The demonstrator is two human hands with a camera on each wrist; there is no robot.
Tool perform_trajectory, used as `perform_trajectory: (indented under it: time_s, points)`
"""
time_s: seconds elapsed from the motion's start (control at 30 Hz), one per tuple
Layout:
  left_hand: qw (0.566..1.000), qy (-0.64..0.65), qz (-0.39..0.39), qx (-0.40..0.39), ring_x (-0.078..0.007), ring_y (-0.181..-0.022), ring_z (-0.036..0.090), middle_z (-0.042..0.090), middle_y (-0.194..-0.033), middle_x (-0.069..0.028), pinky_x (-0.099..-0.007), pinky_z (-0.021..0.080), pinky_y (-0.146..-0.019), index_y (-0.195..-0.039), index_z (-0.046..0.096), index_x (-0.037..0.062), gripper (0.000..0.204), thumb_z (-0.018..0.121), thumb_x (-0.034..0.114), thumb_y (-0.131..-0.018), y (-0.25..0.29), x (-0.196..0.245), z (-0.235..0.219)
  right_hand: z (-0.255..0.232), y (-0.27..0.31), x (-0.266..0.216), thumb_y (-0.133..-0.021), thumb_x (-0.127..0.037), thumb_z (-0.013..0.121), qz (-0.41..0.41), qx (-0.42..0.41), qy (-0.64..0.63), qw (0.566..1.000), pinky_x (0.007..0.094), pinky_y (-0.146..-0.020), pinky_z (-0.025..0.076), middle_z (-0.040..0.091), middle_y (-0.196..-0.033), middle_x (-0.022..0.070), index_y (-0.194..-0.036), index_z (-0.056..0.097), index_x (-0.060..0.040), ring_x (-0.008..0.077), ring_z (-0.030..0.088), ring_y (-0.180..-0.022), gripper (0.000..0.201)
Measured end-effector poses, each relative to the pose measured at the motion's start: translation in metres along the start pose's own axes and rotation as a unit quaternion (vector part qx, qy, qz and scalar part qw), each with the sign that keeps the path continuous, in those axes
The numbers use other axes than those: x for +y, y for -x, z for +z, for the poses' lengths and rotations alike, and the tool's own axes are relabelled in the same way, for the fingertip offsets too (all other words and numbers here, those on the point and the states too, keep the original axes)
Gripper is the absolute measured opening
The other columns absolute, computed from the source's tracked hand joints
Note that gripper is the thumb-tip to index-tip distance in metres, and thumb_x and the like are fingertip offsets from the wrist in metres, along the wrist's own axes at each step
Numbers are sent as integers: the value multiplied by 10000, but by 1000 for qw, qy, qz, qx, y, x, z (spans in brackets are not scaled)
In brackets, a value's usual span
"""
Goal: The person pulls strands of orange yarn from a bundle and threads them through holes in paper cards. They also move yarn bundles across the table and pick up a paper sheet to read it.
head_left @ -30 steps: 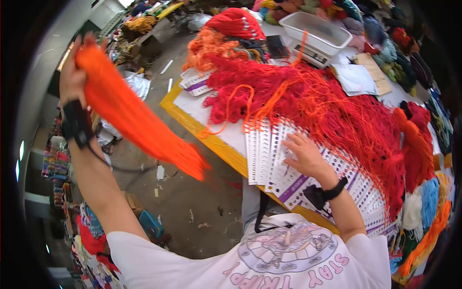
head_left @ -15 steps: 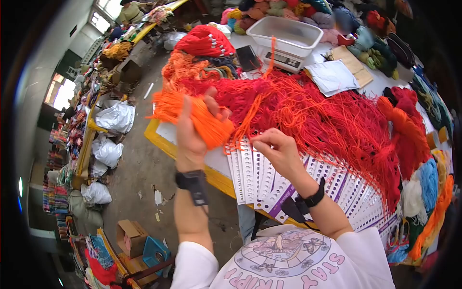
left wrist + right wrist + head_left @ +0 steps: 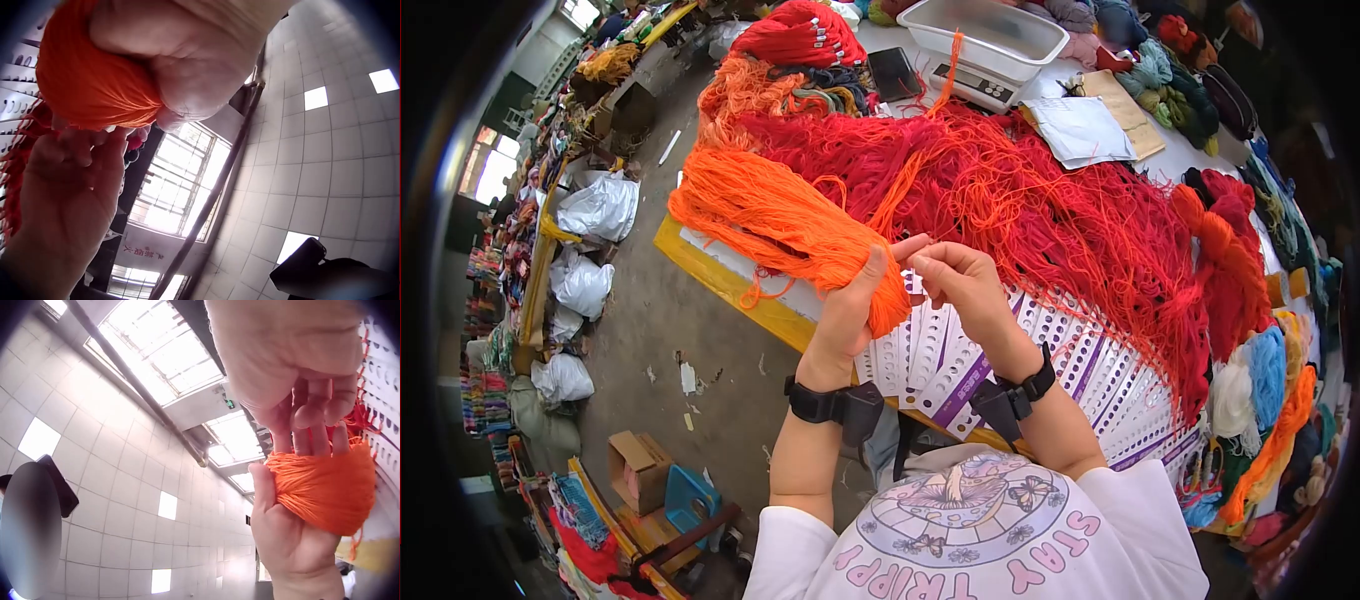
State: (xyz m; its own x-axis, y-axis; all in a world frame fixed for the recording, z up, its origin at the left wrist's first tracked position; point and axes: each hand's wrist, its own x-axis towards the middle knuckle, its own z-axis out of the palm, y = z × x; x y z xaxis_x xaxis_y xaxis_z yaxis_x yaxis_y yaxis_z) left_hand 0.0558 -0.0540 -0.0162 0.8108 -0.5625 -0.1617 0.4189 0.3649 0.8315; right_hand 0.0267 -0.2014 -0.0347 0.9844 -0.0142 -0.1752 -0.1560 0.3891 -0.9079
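A thick orange yarn bundle (image 3: 780,215) lies across my left hand (image 3: 868,292), which grips its near end from below; the rest trails back left over the table edge. My right hand (image 3: 940,270) has its fingers curled and pinches strands at that same end, right beside the left thumb. In the right wrist view the right hand's fingertips (image 3: 312,415) sit on top of the orange bundle (image 3: 325,487), cupped by the left hand (image 3: 284,544). The left wrist view shows the orange bundle (image 3: 94,75) against the left palm (image 3: 187,56).
White punched cards with purple stripes (image 3: 1010,360) fan out under the hands. A big tangle of red yarn (image 3: 1050,200) covers the table behind. A scale with a white tray (image 3: 985,45) and papers (image 3: 1080,130) stand further back. The yellow table edge (image 3: 720,290) runs left.
The left hand swung the orange bundle from high on the left down in front over the cards. The right hand left the cards and came up to the bundle's end.
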Motion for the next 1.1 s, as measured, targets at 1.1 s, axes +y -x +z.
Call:
perform_trajectory:
  time_s: [1.1]
  points:
    - [958,237,65,144,-151,-754,581,602,-808,-35,-350,449,-808,-1172,466,6,364,479,243,-896,-9,-29,-64,13,-10,16,-819,-113,517,-118,85,-268,952,255,-612,471,612,-859,26,-772,584,-64,123,553,-841,96]
